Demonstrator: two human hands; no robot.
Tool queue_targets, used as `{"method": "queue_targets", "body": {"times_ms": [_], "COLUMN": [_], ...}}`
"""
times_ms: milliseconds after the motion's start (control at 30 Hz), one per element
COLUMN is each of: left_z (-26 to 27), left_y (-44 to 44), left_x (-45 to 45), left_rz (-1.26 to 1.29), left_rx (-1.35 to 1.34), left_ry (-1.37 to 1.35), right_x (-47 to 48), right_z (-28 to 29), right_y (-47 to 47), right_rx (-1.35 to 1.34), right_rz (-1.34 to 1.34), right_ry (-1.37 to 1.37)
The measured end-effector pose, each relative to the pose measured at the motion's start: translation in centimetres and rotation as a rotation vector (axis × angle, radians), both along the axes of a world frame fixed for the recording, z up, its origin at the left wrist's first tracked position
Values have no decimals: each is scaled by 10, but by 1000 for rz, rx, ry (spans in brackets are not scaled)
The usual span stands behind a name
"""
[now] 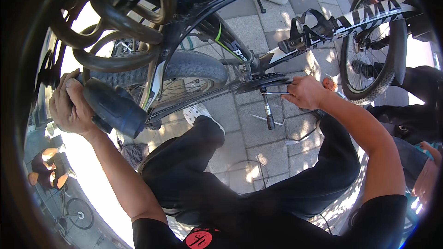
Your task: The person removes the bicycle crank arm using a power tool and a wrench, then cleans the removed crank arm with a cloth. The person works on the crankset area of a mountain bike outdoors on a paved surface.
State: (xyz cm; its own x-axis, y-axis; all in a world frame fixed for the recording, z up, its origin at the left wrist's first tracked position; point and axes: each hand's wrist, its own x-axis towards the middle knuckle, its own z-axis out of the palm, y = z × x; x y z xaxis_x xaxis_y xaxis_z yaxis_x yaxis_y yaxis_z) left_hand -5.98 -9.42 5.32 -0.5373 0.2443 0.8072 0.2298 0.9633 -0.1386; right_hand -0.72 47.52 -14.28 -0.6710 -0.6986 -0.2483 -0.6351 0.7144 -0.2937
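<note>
At the left, my left hand is curled around the far end of the knobby rear tyre; its contact is partly hidden. Beside that hand hangs a black cylindrical case, possibly a lock body. My right hand grips a thin metal wrench that meets a tool with a socket at the crank axle. The chainring lies just above this tool, and the chain runs left from it. The bicycle frame is black and green.
A thick coiled cable lock hangs at upper left. On the paving lie an L-shaped hex key and a wire loop. A bottle cage is on the down tube. Front wheel and other people are at right.
</note>
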Motion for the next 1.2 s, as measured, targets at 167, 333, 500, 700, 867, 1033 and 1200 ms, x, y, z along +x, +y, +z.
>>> {"method": "queue_targets", "body": {"times_ms": [167,333,500,700,867,1033,1200], "left_z": [-9,-6,-3,-9,-10,-9,-9], "left_y": [-32,29,48,41,32,31,23], "left_x": [11,1,3,5,2,1,6], "left_rz": [30,64,165,186,196,191,173], "left_rx": [35,286,153,187,167,207,226], "left_ry": [19,39,145,149,165,125,87], "right_x": [13,13,16,22,18,7,17], "right_z": [-29,-21,24,74,97,97,105], "right_y": [3,6,9,-7,-54,-74,-80], "right_rx": [-249,-85,194,396,529,620,535], "right_rz": [0,9,-99,-180,-166,-129,-232], "right_ry": [142,175,4,-121,-112,-83,-114]}}
